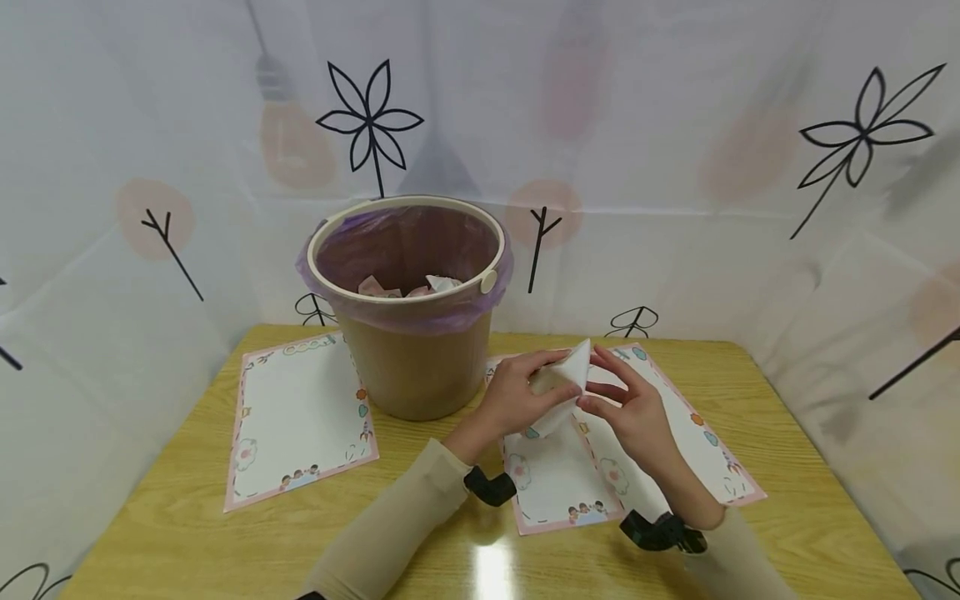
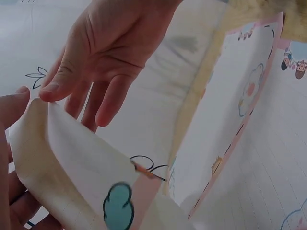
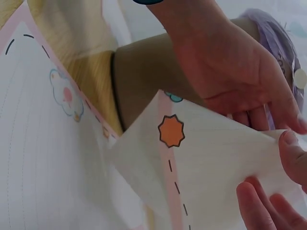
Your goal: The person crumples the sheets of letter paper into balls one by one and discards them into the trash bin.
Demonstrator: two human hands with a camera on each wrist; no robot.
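Note:
A sheet of paper [image 1: 574, 367] with a pink border is bent and partly folded in mid-air above other sheets. My left hand [image 1: 517, 402] grips it from the left, with the thumb on the near side. My right hand [image 1: 637, 417] pinches its right edge near the pointed top between thumb and fingers. In the right wrist view, an orange shape and a pink stripe show on the folded paper [image 3: 216, 158]. A green cloud print shows on the same paper [image 2: 91, 165] in the left wrist view. Below the hands lie a bordered sheet [image 1: 558, 487] and another sheet [image 1: 675, 425] beside it.
A brown bin [image 1: 420, 367] with a purple liner [image 1: 442, 321] stands behind and left of my hands, crumpled paper [image 1: 442, 283] inside it. Another bordered sheet [image 1: 300, 425] lies at the left of the wooden table [image 1: 187, 508]. A patterned cloth [image 1: 637, 167] hangs behind.

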